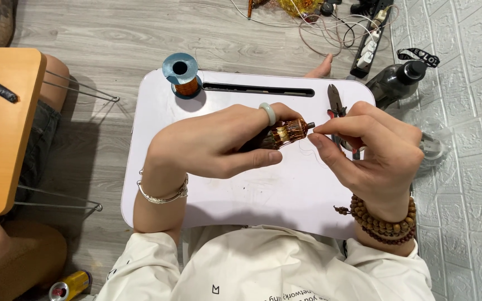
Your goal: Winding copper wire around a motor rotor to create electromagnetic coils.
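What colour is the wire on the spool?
Copper-orange, on a blue-flanged spool, seen in the head view.

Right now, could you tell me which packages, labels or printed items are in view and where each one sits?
Drink can: lying on the floor, bottom left; yellow cylinder, red and silver top.
Strap: on the dark bottle, upper right; black band, white print.
Shirt print: bottom edge; dark lettering on cream cloth.
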